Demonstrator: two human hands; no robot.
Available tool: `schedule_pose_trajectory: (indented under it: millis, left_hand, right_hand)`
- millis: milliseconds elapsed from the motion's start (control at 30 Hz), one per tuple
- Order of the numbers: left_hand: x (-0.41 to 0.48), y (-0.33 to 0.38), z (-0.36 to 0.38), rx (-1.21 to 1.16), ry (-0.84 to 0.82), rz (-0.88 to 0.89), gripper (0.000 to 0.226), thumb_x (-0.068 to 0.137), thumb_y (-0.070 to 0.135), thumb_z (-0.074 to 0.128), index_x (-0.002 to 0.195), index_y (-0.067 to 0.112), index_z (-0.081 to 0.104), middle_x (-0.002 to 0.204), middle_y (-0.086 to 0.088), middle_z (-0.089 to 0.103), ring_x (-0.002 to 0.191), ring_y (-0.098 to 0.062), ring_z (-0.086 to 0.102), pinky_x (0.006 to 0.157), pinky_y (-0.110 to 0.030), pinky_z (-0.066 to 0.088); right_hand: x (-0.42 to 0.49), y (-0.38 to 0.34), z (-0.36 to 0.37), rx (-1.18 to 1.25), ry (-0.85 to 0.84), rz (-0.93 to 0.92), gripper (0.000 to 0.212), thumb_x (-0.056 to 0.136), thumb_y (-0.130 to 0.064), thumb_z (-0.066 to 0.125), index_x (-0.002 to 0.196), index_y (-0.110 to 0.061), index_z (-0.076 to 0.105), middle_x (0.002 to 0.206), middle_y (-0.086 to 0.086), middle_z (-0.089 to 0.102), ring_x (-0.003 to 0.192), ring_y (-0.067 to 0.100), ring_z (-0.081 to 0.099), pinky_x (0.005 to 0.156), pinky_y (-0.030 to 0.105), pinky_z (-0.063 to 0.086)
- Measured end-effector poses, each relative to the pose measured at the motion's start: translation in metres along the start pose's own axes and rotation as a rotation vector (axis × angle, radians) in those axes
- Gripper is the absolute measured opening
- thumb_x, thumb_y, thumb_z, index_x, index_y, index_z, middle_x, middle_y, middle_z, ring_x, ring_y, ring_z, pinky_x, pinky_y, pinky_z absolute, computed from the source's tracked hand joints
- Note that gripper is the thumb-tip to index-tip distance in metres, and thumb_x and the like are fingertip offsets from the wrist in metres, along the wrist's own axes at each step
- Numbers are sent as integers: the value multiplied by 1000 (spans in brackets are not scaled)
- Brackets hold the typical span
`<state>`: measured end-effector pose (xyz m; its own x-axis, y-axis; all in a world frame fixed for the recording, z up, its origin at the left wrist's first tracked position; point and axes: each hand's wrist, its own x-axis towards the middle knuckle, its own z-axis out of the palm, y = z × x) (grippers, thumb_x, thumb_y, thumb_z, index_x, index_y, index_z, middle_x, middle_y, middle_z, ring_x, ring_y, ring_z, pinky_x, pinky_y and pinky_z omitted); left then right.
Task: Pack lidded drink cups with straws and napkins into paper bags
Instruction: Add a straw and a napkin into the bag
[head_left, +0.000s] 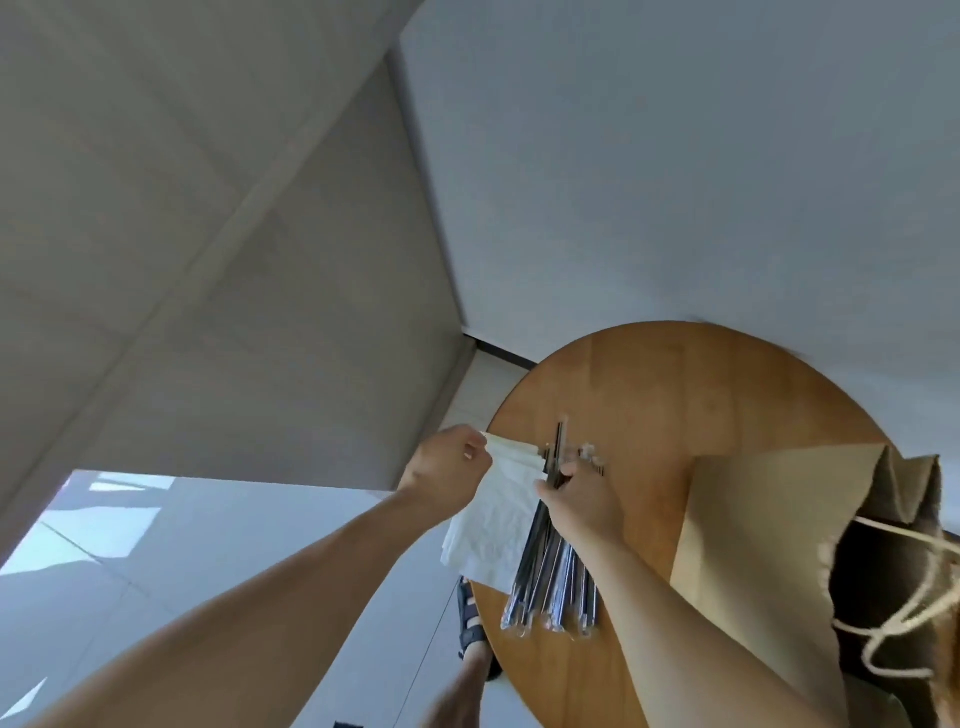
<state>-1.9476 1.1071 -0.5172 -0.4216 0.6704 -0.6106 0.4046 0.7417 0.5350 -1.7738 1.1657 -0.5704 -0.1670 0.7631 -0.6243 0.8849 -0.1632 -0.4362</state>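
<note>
A stack of white napkins (493, 525) lies at the left edge of a round wooden table (660, 395). My left hand (447, 475) pinches the far end of a napkin there. Beside the napkins lies a bundle of dark straws in clear wrappers (556, 587). My right hand (582, 499) is over the straws, its fingers curled round one or more of them. A brown paper bag (769, 540) with twine handles stands open on the table at the right. No drink cup is in view.
The table stands next to a grey wall and a pale wall that meet in a corner. Tiled floor lies to the left, with my sandalled foot (475, 631) beside the table's edge.
</note>
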Motion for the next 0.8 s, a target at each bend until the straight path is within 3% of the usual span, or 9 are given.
schedule_pose_trajectory:
  millis: [167,333,467,533,600,667,733,800]
  left_hand:
    - [5,-13,9,-31,-34,-18,29,91,28,53,119,26,62,110,11,61,98,-10,59,79,-22,47]
    - [7,-19,8,-31,-54,-7,29,90,30,52,117,29,62,108,14,61,95,-5,58,77,-20,46]
    - [5,-18,6,-64,-43,-18,30,91,27,53,120,25,61,113,9,62,101,-11,59,88,-27,51]
    - [3,-15,6,-117,-44,-26,31,92,25,55,122,21,60,119,4,63,107,-14,59,97,-31,50]
    - [-1,-12,7,-173,-65,-14,35,92,24,60,127,21,57,126,4,60,113,-13,56,97,-26,44]
    - [-6,-8,8,-214,-106,2,48,90,26,65,135,23,49,130,6,55,118,-13,52,96,-23,39]
    - [-9,-5,9,-270,-174,-23,59,87,29,71,139,26,43,130,6,53,119,-15,51,96,-27,42]
    - [-10,-4,13,-384,-274,-77,56,84,31,75,133,25,49,124,1,60,113,-20,58,97,-36,50]
  right_hand:
    - [17,3,16,-7,38,-77,25,89,-42,62,104,-22,63,67,-10,63,58,3,57,53,24,45]
    - [22,7,20,-50,21,-113,28,89,-28,60,66,-13,62,58,5,64,46,14,54,44,23,35]
    - [15,6,13,45,31,-109,18,88,-35,64,72,-26,61,62,-7,65,58,9,61,49,23,39]
    - [8,4,9,191,-3,-136,13,85,-28,67,74,-25,61,68,-8,65,66,9,62,55,23,40]
    - [-1,0,4,420,-75,-148,11,82,-14,68,76,-19,61,74,-5,65,73,12,62,64,23,43]
    - [-10,-4,-3,624,-139,-137,12,82,-6,66,79,-15,60,79,2,65,78,20,62,69,32,47]
    - [-17,-7,-12,782,-200,-129,13,82,-6,66,79,-17,60,85,7,67,83,28,65,71,42,52]
    - [-22,-9,-22,920,-257,-120,12,76,-16,70,73,-25,61,87,7,66,83,29,66,70,42,54]
